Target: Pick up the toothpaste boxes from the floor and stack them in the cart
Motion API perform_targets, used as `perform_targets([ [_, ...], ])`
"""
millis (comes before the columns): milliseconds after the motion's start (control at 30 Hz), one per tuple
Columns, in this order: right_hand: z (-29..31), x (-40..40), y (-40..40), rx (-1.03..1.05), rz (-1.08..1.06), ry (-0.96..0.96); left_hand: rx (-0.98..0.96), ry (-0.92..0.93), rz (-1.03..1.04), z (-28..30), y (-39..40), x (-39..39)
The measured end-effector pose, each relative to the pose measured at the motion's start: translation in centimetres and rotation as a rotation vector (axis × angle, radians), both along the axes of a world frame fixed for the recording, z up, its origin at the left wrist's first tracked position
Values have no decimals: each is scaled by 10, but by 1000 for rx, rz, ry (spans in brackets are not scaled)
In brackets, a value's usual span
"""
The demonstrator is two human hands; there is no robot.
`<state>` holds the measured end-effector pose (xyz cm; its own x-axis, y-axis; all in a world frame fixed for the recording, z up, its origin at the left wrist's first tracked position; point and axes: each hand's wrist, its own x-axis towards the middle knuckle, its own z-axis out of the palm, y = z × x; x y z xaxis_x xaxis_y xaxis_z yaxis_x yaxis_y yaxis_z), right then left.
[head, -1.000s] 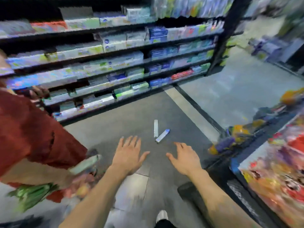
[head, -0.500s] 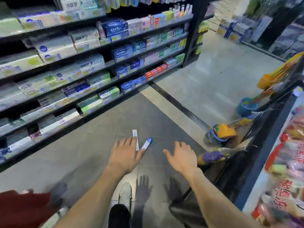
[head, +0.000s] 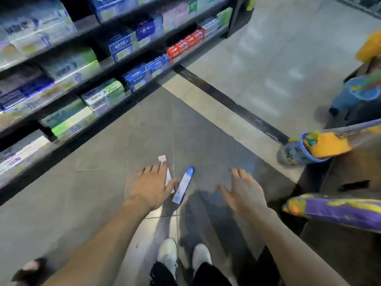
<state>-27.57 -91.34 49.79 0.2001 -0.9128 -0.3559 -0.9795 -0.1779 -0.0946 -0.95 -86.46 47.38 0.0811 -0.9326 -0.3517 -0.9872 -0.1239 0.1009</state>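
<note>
Two long toothpaste boxes lie on the dark floor tiles in front of my feet. The white and pink box (head: 162,158) is partly hidden under my left hand (head: 151,187), which reaches over it with fingers spread and holds nothing. Just to its right the blue and white box (head: 184,187) lies slanted, in full sight. My right hand (head: 243,191) hovers open about a hand's width to the right of the blue box. No cart is in view.
Dark shelves (head: 115,75) packed with toothpaste boxes run along the left. A low display (head: 338,182) with colourful toys and a blue bucket (head: 309,149) juts in at the right. My white shoes (head: 168,255) stand just behind the boxes. Someone's shoe (head: 31,269) shows at lower left.
The view has dropped closer to the floor and both hands have reached down toward the boxes. My left hand now covers part of the white box. The person in red has left the view.
</note>
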Motion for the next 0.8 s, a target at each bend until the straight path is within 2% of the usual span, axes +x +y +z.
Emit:
perform_targets([
  [200,-209,26,-38,-10,47,-14,-17,49,40,-200,-35,11],
  [400,-388,51,-50,29,-60,-158,-30,107,113,-368,-54,21],
  [500,-447,61,-48,66,-96,-188,-67,170,203,-430,-63,26],
  [600,-477,70,-47,79,-80,-188,-79,303,409,-462,-72,26],
  [800,-500,77,-55,77,-94,-230,-163,444,638,-488,-94,15],
])
